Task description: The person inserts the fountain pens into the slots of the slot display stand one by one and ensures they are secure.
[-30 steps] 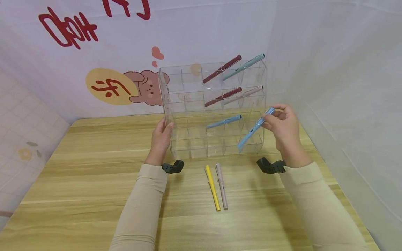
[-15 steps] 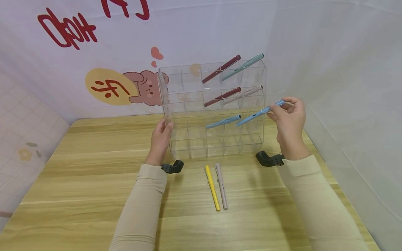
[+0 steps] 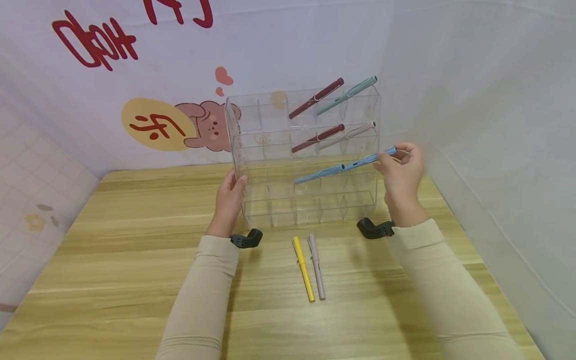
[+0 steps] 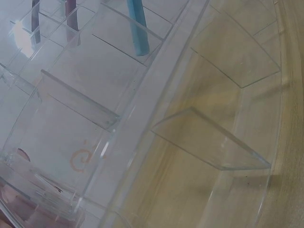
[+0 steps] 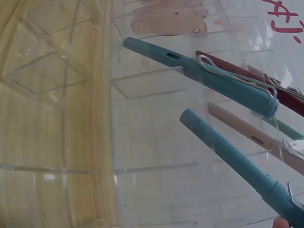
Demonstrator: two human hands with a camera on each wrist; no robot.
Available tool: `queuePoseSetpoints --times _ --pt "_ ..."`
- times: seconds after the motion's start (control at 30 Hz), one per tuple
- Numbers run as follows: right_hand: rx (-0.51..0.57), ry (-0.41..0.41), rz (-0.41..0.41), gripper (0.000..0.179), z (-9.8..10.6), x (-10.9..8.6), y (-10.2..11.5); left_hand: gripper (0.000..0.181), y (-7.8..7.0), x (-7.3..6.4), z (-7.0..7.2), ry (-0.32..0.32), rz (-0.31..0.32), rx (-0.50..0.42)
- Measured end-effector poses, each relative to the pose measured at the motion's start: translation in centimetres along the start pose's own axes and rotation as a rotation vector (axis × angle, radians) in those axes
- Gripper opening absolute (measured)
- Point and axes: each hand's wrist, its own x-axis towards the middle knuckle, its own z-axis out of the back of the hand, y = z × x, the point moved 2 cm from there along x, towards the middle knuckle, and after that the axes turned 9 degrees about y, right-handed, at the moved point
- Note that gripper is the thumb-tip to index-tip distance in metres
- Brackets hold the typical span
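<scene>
My right hand (image 3: 402,172) pinches a light blue fountain pen (image 3: 362,161) near its capped end, at the right side of a clear acrylic display rack (image 3: 283,218). The pen slants down leftward, its barrel end overlapping the cap of a blue pen (image 3: 319,174) that lies in the rack's third tier. In the right wrist view the held pen (image 5: 232,159) and the racked blue pen (image 5: 199,73) appear side by side, apart. My left hand (image 3: 229,197) grips the rack's left side, thumb in front. Most of that hand is out of the left wrist view.
Dark red pens (image 3: 317,98) and a teal pen (image 3: 348,95) lean in the upper tiers, with a pale pinkish pen (image 3: 348,135) below. On the wooden table (image 3: 135,280) in front lie a yellow pen (image 3: 303,270) and a greyish pen (image 3: 317,267). A printed cloth (image 3: 288,45) hangs behind.
My right hand rose with the light blue pen from the lowest tier to the third, tilting it flatter, then moved left. The left hand stays on the rack.
</scene>
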Motion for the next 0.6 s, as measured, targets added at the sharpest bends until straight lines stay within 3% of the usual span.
queuePoseSetpoints --times 0.3,0.6 --pt "-0.001 0.010 0.002 0.030 -0.9 -0.2 -1.6 0.052 0.2 0.2 0.0 0.003 -0.009 0.006" --pt "-0.105 0.049 -0.017 0.028 -1.6 -0.5 -2.6 0.052 0.2 0.2 0.1 -0.002 -0.009 0.016"
